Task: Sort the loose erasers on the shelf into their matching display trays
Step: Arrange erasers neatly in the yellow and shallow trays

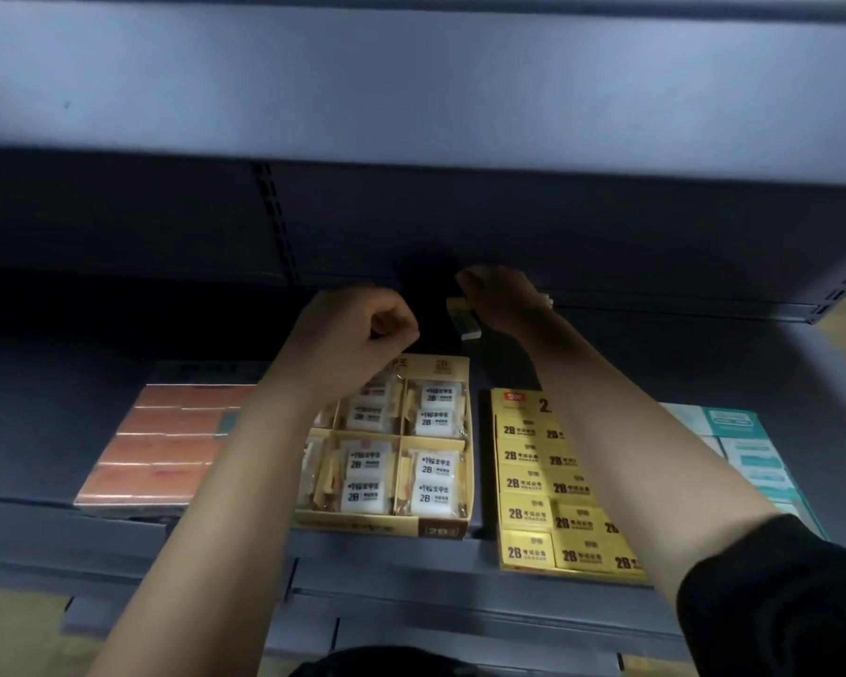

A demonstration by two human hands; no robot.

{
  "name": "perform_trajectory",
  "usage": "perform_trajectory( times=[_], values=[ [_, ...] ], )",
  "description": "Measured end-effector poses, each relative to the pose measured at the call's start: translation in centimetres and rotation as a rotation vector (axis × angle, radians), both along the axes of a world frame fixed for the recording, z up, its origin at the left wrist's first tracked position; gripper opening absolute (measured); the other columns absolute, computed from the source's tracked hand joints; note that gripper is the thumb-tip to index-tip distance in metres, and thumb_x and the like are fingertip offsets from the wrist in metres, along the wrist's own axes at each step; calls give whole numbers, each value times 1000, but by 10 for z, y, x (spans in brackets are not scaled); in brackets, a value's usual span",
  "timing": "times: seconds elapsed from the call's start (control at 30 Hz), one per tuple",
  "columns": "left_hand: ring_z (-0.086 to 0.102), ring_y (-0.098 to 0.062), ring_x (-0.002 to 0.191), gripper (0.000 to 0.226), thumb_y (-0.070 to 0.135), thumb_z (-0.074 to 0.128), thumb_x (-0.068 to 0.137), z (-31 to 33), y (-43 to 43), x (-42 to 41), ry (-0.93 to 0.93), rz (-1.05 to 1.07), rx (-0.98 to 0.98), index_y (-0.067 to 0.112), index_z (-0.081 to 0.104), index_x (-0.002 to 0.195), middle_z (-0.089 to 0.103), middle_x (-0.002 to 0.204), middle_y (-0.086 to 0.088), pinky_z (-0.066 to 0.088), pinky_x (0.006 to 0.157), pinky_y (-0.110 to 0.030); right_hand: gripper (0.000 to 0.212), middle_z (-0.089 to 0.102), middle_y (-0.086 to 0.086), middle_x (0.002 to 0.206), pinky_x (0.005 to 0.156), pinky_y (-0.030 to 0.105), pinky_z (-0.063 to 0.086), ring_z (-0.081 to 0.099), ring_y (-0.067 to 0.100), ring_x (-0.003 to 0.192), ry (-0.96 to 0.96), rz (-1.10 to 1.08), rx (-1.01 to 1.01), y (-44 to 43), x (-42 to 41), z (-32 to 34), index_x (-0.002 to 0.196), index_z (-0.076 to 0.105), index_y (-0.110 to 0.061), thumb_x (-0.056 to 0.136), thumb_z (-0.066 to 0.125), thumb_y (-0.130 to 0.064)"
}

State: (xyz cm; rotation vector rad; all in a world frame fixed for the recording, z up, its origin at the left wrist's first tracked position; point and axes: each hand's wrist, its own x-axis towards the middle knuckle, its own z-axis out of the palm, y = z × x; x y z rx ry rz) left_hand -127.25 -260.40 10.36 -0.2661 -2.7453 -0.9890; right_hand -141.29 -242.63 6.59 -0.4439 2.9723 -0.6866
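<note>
On the shelf (45, 408) stand four trays in a row: an orange tray (138, 500) of orange packs, a divided tray (362, 525) of white wrapped 2B erasers, a yellow tray (514, 398) of 2B boxes and a teal tray (733, 422), partly hidden by the right arm. Above the shelf's dark back, the right hand (501, 300) pinches an eraser (465, 322), fingertips lost in shadow. The left hand (357, 329) is a fist with nothing showing in it

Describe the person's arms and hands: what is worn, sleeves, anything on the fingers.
Both hands are bare, with no gloves. The left hand and its forearm show no sleeve or watch in view. The right hand has a small pale glint at its edge, perhaps a ring, too blurred to tell. A black sleeve covers the right arm from near the elbow.
</note>
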Motion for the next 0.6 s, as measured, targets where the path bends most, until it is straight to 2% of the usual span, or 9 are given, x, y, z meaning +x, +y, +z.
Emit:
perform_trajectory(
  times=[0.1, 0.2, 0.27, 0.37, 0.47, 0.53, 0.6],
  values=[
    [61, 7, 81, 4, 22, 69, 89, 4, -3, -15, -11, -22, 0, 24, 72, 89, 68, 83, 16, 41, 65, -3, 30, 60, 17, 121, 90, 46, 48, 58, 36, 109, 33, -3, -8, 0, -2, 0, 123, 55, -4, 103, 37, -16],
    [61, 5, 80, 4, 23, 69, 90, 6, -1, -33, -21, -35, -28, 25, 72, 90, 67, 84, 17, 40, 66, -6, 30, 66, 9, 97, 74, 36, 46, 62, 26, 87, 106, -34, -47, 7, -4, 0, 101, 65, -5, 102, 41, -23],
    [60, 4, 80, 4, 24, 68, 91, 6, 2, -48, -40, -44, -61, 26, 71, 91, 64, 83, 17, 40, 67, -11, 21, 69, 6, 97, 69, 31, 48, 62, 19, 84, 112, -56, -79, 16, -3, -1, 97, 68, -11, 99, 50, -20],
    [60, -2, 85, 6, 22, 66, 92, 2, 10, -76, -103, -56, -120, 29, 67, 91, 64, 89, 14, 45, 72, -19, 12, 67, 7, 101, 71, 30, 55, 63, 18, 86, 75, -67, -65, 32, 5, 6, 103, 66, -12, 93, 61, -15],
    [61, -11, 93, 9, 18, 67, 90, -8, 19, -104, -195, -21, -148, 27, 65, 91, 65, 99, 5, 50, 84, -30, 17, 59, -1, 95, 59, 18, 45, 54, 6, 75, 17, -70, -99, 49, 17, 11, 110, 60, -12, 93, 61, -15],
    [59, -13, 92, 6, 19, 69, 89, -18, 26, -119, -240, 14, -149, 22, 66, 93, 65, 100, 2, 49, 82, -31, 22, 57, -6, 95, 59, 15, 39, 53, 4, 79, -11, -85, -204, 61, 27, 13, 114, 57, -14, 92, 63, -16],
    [59, -14, 89, 6, 25, 69, 89, -28, 34, -129, -263, 48, -136, 20, 65, 88, 66, 98, -1, 47, 78, -31, 24, 58, -7, 101, 61, 15, 39, 56, 7, 86, 12, -89, -244, 71, 39, 14, 116, 57, -16, 93, 62, -18]
  ],
)
